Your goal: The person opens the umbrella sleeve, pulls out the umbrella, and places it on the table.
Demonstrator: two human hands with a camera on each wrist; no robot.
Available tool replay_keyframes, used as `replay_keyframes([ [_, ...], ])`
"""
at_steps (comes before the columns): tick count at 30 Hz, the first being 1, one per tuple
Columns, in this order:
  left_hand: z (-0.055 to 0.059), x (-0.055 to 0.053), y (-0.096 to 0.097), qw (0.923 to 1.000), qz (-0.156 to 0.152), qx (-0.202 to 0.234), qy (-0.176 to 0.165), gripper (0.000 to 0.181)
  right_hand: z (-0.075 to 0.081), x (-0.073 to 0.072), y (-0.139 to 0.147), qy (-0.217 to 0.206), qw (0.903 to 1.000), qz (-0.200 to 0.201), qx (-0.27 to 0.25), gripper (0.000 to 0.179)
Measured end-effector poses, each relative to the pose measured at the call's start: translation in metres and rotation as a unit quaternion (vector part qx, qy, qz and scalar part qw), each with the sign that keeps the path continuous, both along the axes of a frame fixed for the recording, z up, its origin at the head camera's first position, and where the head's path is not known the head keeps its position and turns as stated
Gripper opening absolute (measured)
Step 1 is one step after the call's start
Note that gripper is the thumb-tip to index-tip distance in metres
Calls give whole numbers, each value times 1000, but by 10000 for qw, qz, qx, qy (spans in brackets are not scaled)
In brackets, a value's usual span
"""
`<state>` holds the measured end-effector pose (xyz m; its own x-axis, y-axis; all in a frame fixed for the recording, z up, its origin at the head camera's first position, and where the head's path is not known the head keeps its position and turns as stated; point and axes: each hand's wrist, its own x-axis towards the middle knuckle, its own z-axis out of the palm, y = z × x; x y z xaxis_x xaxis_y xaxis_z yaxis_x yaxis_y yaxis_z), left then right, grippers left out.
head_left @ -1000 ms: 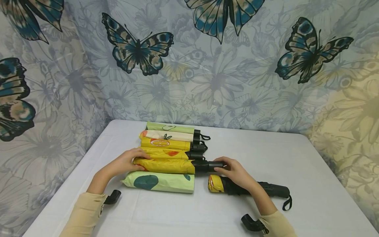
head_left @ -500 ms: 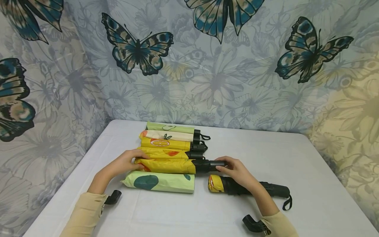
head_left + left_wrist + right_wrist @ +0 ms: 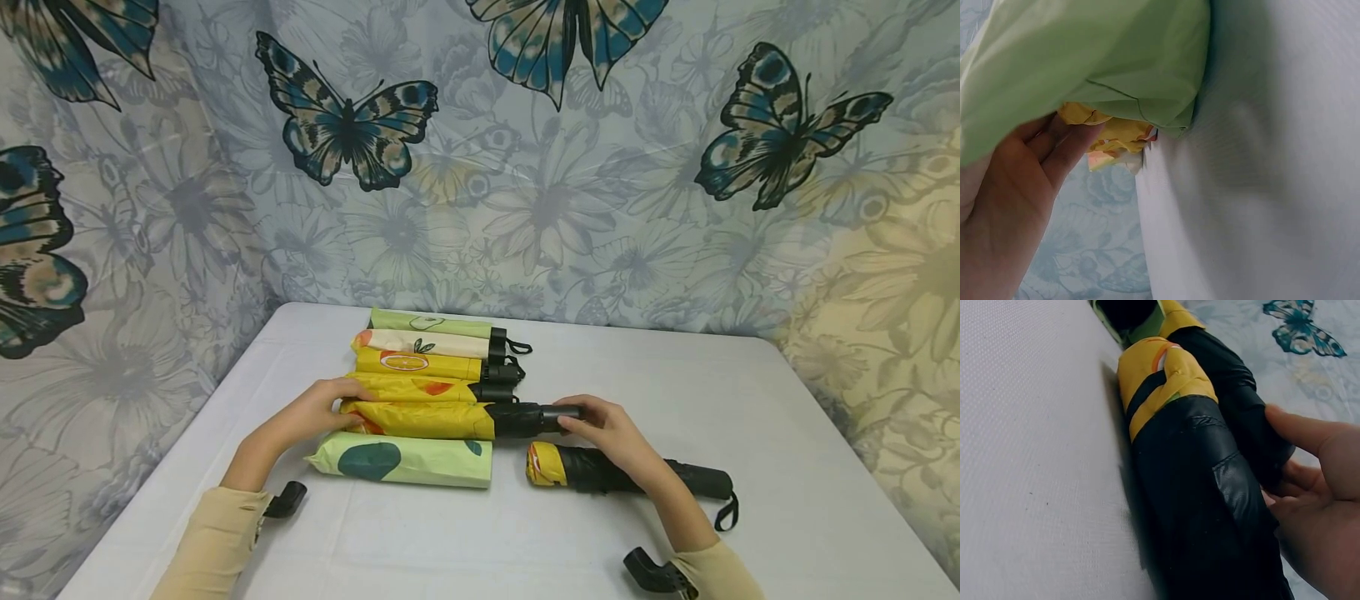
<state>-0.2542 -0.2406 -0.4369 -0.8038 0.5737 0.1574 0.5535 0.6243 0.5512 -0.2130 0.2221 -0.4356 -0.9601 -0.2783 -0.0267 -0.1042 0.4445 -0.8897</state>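
A folded umbrella with a yellow fruit-print body and a black end lies across the table. My left hand holds its left end between thumb and fingers; in the left wrist view, that hand is partly behind the green sleeve. At the other end, my right hand pinches the black handle, which shows closer in the right wrist view as a dark cylinder. Just in front lies the light green sleeve with dark green ovals. A black umbrella with a yellow tip rests under my right forearm.
Behind the held umbrella, several folded umbrellas lie side by side: another yellow one, an orange-slice one, a cream one and a green one. Butterfly-print cloth hangs behind the white table.
My right hand has shifted slightly right with the handle, so more black shows beyond the yellow part. The yellow left end slid a little right at first. My left hand stays nearly still.
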Motion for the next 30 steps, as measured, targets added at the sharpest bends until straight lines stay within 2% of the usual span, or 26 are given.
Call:
replay_keyframes([
  [3,0,0,0,10000,-1,-18,-20,29,1,1,1,-150,9996,-236,-58,44],
  [14,1,0,1,10000,2,-22,-26,26,6,7,1,-381,9972,-626,-161,50],
  [30,2,-1,2,9999,-107,64,24,24,0,9,6,-503,9955,-769,-247,50],
])
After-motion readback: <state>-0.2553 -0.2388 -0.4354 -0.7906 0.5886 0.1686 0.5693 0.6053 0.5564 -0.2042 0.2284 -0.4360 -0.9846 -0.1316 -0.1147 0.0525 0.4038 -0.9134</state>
